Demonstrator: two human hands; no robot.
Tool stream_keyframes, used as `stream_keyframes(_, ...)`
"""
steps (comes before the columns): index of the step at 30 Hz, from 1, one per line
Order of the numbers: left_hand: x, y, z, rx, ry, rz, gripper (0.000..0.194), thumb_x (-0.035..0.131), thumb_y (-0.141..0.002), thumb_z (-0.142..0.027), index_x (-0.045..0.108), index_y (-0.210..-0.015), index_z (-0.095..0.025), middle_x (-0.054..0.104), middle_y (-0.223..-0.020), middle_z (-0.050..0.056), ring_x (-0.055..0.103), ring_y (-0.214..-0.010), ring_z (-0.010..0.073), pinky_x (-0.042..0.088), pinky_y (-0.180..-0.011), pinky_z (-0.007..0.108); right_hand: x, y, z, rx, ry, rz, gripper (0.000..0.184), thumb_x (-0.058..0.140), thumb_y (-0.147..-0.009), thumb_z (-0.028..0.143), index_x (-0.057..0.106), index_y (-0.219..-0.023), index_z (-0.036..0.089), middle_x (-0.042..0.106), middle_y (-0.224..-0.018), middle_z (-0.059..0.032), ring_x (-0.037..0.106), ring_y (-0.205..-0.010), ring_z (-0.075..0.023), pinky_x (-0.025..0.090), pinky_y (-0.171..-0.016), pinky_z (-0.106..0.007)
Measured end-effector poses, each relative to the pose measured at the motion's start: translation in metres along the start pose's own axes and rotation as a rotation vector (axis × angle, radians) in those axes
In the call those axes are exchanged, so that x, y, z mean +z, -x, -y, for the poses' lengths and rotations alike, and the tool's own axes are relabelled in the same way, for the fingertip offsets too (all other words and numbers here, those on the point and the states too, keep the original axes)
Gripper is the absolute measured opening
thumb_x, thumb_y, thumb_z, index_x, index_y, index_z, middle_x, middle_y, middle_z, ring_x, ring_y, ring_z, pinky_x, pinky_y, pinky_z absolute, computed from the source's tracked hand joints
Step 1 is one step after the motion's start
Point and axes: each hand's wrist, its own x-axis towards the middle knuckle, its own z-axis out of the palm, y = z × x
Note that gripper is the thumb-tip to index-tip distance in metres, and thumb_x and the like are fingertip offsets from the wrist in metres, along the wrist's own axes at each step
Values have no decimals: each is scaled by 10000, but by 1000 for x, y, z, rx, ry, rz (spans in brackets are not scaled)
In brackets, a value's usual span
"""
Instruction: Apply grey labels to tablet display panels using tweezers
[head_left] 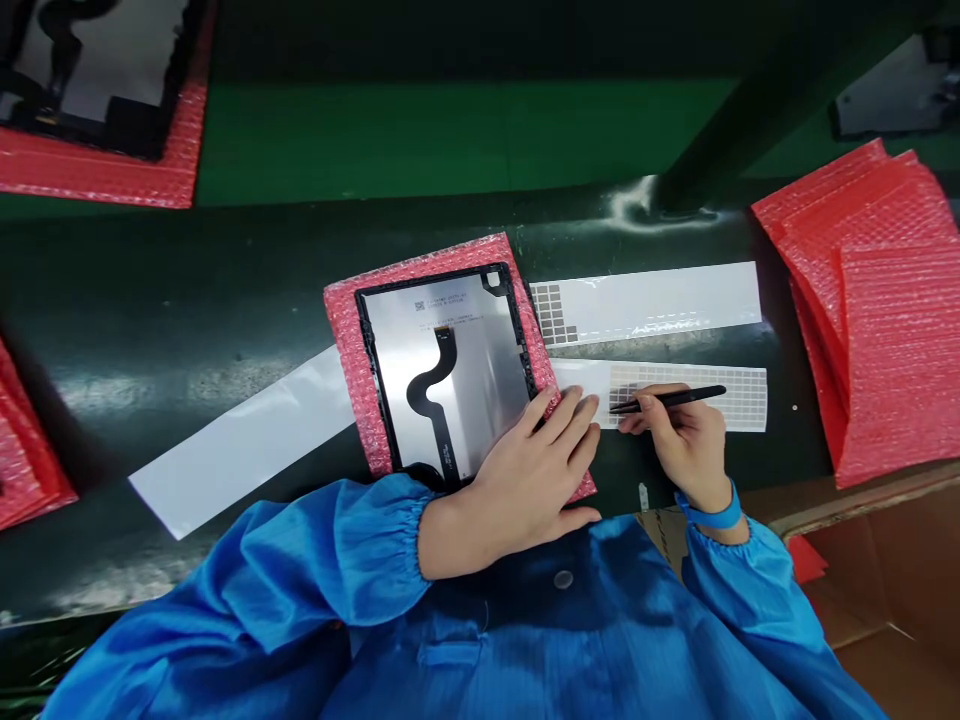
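Note:
My left hand (529, 470) lies flat with its fingers out over the lower right corner of a screen panel (480, 400). The panel has a silver back, a black frame and a curved black ribbon cable (431, 385). Under it is a pink bubble-wrap pouch (346, 340). In my right hand (686, 440) is a pair of black tweezers (679, 397), pinched between thumb and fingers. The tips touch or hover just over a white strip with rows of small grey stickers (720, 395); I cannot tell which.
Another sticker strip (660, 300) lies behind, and a plain white strip (247, 430) to the left. Red bubble-wrap pouches (900, 370) are stacked at right, more pouches (26, 450) at left. A second panel (127, 60) lies far left. A cardboard box (885, 570) stands at lower right.

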Motion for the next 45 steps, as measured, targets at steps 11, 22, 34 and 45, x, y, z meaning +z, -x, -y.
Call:
stream_keyframes(11, -3, -1, 1, 2, -9, 17, 834, 610, -948, -720, 618, -1455, -57, 482, -1628, 219, 440, -1507, 400, 294, -1260, 556, 0, -2, -1, -37, 59, 21, 315, 704, -986, 509, 760, -875, 221, 796, -729, -52, 776, -636, -234, 647, -629, -341)
stream_keyframes(22, -16, 21, -1, 25, -26, -125, 897, 644, -932, -719, 569, -1485, -17, 496, -1593, 266, 456, -1477, 421, 331, -1230, 528, 13, -19, 38, 94, -189, -128, 409, 788, -879, 612, 693, -790, 225, 739, -564, -6, 693, -408, -215, 610, -432, -326)
stream_keyframes(34, -38, 78, 49, -315, -67, 6, 1065, 393, -997, -809, 464, -1513, 120, 780, -1052, 290, 779, -927, 376, 406, -1122, 560, 142, -72, 119, 26, -299, 346, 291, 786, -926, 494, 713, -916, 213, 826, -789, -48, 805, -619, -216, 695, -586, -320)
stream_keyframes(45, -40, 78, 55, -335, 25, 47, 965, 501, -976, -777, 573, -1448, 62, 793, -1037, 261, 758, -1073, 407, 384, -1144, 547, 168, -78, 132, 88, -206, 399, 386, 776, -897, 574, 702, -853, 198, 788, -667, -28, 796, -586, -209, 674, -561, -286)
